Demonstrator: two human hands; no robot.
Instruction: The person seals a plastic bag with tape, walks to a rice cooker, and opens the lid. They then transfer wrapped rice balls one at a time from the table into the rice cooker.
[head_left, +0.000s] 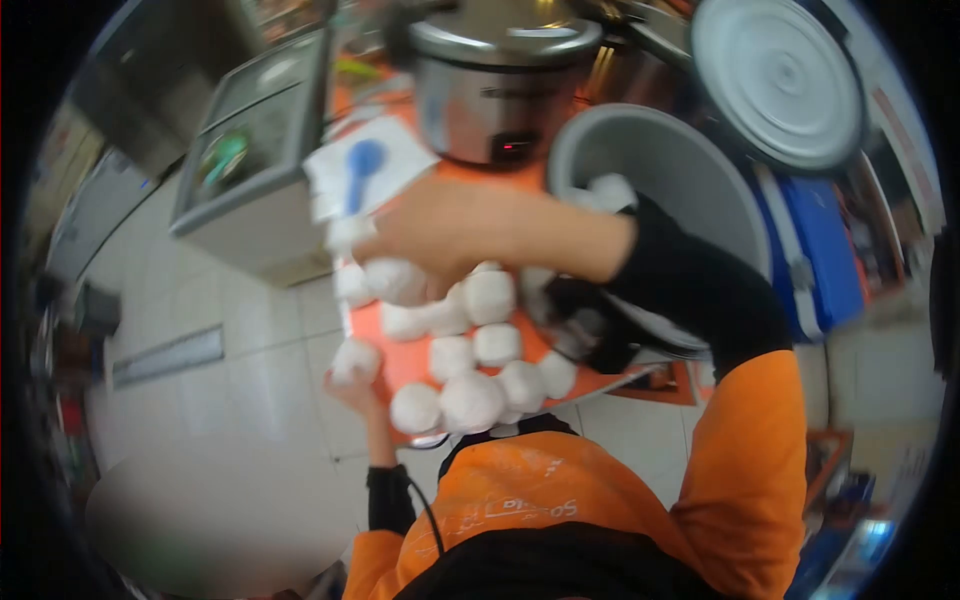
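Observation:
White round bundles [472,400] lie in rows and small piles on an orange tabletop [405,358]; what is inside them I cannot make out. At the table's left edge, my left hand [352,390] is closed around one white bundle [356,362]. My right hand [425,235] reaches across the table, smeared by motion, its fingers curled down over another white bundle [396,281]. Just beyond the right hand, a blue rice paddle [363,170] lies on a white sheet [405,150].
A steel rice cooker [505,100] with a red light stands at the back. To the right is a large grey tub [665,125], its round lid [785,75] tilted behind it, near a blue box [815,250]. A glass-topped chest [255,130] stands at left.

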